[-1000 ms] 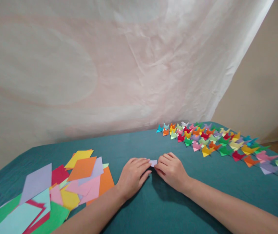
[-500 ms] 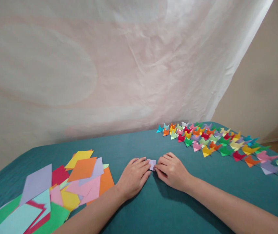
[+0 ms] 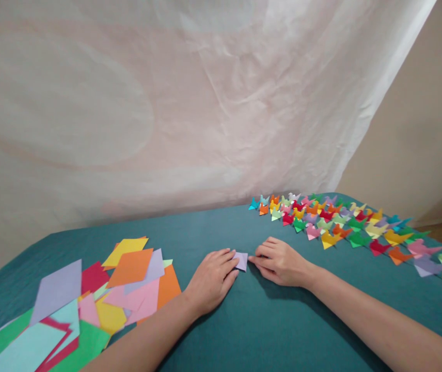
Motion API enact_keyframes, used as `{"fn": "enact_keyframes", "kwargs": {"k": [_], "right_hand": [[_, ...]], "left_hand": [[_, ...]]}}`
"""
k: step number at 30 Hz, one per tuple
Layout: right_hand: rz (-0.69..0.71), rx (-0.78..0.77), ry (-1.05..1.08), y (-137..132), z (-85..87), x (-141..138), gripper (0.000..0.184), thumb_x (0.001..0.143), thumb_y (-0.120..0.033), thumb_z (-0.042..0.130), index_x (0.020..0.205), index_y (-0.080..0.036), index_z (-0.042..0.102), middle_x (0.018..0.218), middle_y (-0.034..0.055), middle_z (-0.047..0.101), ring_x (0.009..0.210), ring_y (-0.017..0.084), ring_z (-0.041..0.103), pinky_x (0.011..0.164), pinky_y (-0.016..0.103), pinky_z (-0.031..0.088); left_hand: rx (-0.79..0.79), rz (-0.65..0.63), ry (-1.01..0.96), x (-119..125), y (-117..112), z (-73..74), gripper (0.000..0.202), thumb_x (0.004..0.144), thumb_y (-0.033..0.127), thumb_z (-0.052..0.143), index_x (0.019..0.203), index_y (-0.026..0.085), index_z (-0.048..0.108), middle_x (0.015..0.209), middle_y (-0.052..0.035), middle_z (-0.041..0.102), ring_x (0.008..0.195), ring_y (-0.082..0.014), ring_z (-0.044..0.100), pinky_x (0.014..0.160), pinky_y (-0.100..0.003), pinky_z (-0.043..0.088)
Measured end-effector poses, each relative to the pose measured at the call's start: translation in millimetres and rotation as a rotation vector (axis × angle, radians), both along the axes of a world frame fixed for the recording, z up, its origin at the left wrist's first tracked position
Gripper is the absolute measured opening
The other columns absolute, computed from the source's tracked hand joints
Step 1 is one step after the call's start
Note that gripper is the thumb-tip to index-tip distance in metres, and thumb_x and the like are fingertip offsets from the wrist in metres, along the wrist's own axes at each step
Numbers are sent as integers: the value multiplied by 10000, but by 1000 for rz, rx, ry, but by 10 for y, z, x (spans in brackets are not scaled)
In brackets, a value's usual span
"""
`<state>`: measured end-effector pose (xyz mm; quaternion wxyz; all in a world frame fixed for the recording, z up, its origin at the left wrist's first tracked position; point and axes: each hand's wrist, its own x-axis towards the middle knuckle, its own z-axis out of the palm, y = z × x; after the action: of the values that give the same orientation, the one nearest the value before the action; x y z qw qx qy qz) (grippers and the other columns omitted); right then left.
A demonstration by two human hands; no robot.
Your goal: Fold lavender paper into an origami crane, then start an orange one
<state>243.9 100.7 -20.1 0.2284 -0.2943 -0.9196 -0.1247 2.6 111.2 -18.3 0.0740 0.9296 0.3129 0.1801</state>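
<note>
Left hand (image 3: pixel 213 279) on a small paper (image 3: pixel 241 262)

The small paper is light purple and folded. It lies on the green table (image 3: pixel 205 230), in the middle, between the two hands. It looks like a little square.

The left hand is palm down and partly open. Its fingers are side by side and a bit bent, and the tips rest on the left side of the small paper. The thumb sticks out apart from the fingers, nearer the person. This hand is not wrapped around anything.

The right hand (image 3: pixel 279 263) is on the other side. Its fingers are curled in, with one finger pointing at the right edge of the small paper. That fingertip is at the edge or just beside it; I cannot tell if it touches. I also cannot tell if the thumb and finger pinch anything.

On the left side of the table is a messy pile of flat sheets. A yellow sheet (image 3: pixel 128 247) is at the back, by an orange sheet (image 3: pixel 131 267). A big purple sheet (image 3: pixel 58 292) is further left, and a pale blue sheet (image 3: pixel 27 349) is at the front.

On the right, lots of paper birds (image 3: pixel 329 240) stand close together in many colors. Behind the table hangs a pale cloth (image 3: pixel 205 103).
</note>
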Motion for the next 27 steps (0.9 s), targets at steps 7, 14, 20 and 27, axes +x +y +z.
{"fn": "enact_keyframes", "kwargs": {"k": [7,14,20,27], "right_hand": [[-5,-4,3,1,0,-7,216,870,-170,469,994,-160,646,751,47,601,697,134,534,686,296,365],[-2,-11,12,1,-11,-11,214,879,-174,461,979,-161,649,757,50,605,695,133,537,686,296,364],[-12,-26,-21,-2,-11,-15,236,887,-175,445,1009,-157,646,769,59,608,703,141,533,690,304,364],[-20,-26,-26,-5,-13,-25,220,884,-179,456,977,-156,654,778,57,605,706,142,527,688,306,362]], "left_hand": [[9,3,14,-11,0,-2,315,924,276,424,1202,197,550,1299,-84,527,1231,-220,442,1029,-423,335],[10,-5,-36,-14,9,-33,311,917,272,436,1199,214,553,1282,-85,542,1219,-224,456,1023,-435,339],[3,2,-13,-11,4,-29,311,919,274,432,1198,209,552,1301,-84,525,1233,-225,439,1030,-432,331],[-2,2,1,-10,3,-15,315,922,276,426,1205,209,546,1302,-80,523,1237,-221,433,1034,-427,326]]}}
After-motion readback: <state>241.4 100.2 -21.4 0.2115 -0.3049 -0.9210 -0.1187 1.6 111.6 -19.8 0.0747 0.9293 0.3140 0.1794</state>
